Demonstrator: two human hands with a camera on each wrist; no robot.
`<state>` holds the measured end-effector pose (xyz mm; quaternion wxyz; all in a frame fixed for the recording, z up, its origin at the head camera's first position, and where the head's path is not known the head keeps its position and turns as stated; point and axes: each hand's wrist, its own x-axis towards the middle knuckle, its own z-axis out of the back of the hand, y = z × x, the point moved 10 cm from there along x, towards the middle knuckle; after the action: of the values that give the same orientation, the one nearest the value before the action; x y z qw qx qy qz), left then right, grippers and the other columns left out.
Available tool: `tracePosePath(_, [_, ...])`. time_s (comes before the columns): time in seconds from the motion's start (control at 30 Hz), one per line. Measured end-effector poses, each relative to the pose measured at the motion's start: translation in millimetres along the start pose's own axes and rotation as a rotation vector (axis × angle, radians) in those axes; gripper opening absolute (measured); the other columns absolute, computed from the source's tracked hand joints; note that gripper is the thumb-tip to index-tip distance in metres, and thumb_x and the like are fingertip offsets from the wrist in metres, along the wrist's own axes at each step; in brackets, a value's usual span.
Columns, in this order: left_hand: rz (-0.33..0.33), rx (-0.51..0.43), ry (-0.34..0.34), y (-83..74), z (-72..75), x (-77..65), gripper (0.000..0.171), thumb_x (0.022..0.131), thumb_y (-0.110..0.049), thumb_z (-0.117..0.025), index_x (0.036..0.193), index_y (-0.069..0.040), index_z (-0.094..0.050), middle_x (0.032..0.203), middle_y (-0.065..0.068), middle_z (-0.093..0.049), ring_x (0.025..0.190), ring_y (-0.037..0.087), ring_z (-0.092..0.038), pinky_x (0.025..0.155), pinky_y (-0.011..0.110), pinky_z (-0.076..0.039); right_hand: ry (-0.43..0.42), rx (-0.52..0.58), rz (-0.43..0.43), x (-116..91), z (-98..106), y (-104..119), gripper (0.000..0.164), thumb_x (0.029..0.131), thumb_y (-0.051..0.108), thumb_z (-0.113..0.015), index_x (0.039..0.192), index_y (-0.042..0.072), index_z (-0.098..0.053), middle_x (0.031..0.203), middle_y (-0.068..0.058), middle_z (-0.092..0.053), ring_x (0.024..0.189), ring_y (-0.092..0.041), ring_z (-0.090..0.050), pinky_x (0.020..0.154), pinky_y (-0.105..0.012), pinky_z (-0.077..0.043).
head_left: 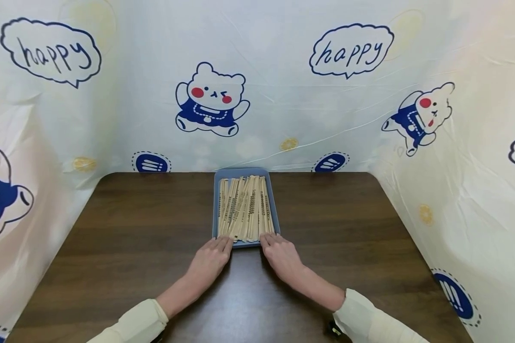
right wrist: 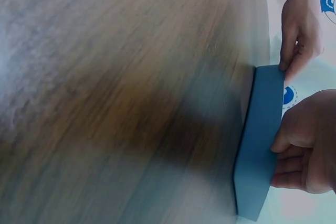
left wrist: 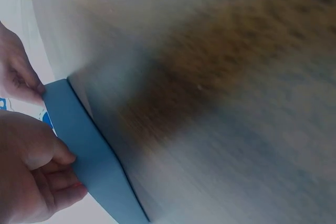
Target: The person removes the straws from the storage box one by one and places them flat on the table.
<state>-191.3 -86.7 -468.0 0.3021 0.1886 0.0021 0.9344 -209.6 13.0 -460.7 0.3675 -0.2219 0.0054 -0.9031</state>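
A blue-grey rectangular tray (head_left: 275, 209) lies at the far middle of the table, its long sides running away from me. Many thin beige sticks with dark print (head_left: 242, 209), which look like wrapped disposable chopsticks, fill it lengthwise. My left hand (head_left: 210, 259) grips the tray's near left corner, and my right hand (head_left: 282, 255) grips the near right corner. In the left wrist view, the left hand (left wrist: 31, 169) has its thumb and fingers at the tray's outer wall (left wrist: 86, 140). The right wrist view shows the right hand (right wrist: 307, 142) likewise at the wall (right wrist: 257, 145).
The brown wooden table (head_left: 146, 238) spreads on both sides of the tray. A pale curtain (head_left: 266, 71) printed with bears and lettering hangs right behind the table's far edge and along both sides. A small dark object (head_left: 335, 328) shows beside the right sleeve.
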Motion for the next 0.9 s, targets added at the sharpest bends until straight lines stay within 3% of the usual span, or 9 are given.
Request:
tracePosePath(0.33, [-0.019,0.019,-0.009,-6.6,-1.0,7.0,0.041,0.076,0.009,-0.067,0.116,0.004,-0.060,0.116,0.019,-0.059,0.106,0.030,-0.057,0.088,0.040,-0.047,0.020,-0.004,-0.003,-5.8,-0.8,-8.0,0.022,0.083,-0.001,-0.056,0.104,-0.001,-0.063,0.101,-0.011,-0.067,0.093,-0.023,-0.063,0.079,-0.034,-0.052])
tracePosePath(0.57, [-0.045,-0.020,-0.027,-4.0,-1.7,1.4,0.045,0.077,0.009,-0.065,0.120,0.005,-0.057,0.120,0.020,-0.056,0.111,0.031,-0.054,0.092,0.041,-0.044,0.005,0.015,-0.004,-5.8,0.0,-8.0,0.024,0.087,-0.001,-0.047,0.105,-0.002,-0.063,0.101,-0.012,-0.066,0.093,-0.024,-0.063,0.079,-0.035,-0.052])
tracePosePath(0.7, [-0.077,-0.024,-0.064,-4.0,0.1,-1.4,0.043,0.078,0.007,-0.062,0.121,0.005,-0.056,0.120,0.020,-0.057,0.110,0.030,-0.054,0.092,0.040,-0.045,0.004,0.005,0.000,-5.5,-0.1,-7.9,0.024,0.086,-0.001,-0.049,0.104,-0.001,-0.064,0.100,-0.011,-0.067,0.091,-0.023,-0.063,0.077,-0.033,-0.053])
tracePosePath(0.8, [-0.087,-0.023,-0.077,-3.6,1.1,-0.9,0.042,0.079,0.006,-0.059,0.121,0.005,-0.057,0.120,0.019,-0.057,0.110,0.029,-0.055,0.092,0.039,-0.045,0.011,0.033,-0.015,-2.2,2.1,-11.4,0.017,0.083,0.000,-0.052,0.095,0.002,-0.064,0.093,-0.008,-0.067,0.083,-0.022,-0.064,0.064,-0.033,-0.055])
tracePosePath(0.9, [-0.090,-0.020,-0.068,-3.8,0.6,0.1,0.041,0.079,0.007,-0.059,0.121,0.004,-0.057,0.121,0.019,-0.057,0.111,0.029,-0.054,0.092,0.039,-0.045,0.047,0.164,-0.085,3.8,3.6,-22.1,0.008,0.084,0.005,-0.053,0.081,0.009,-0.059,0.076,-0.003,-0.063,0.066,-0.016,-0.061,0.045,-0.030,-0.049])
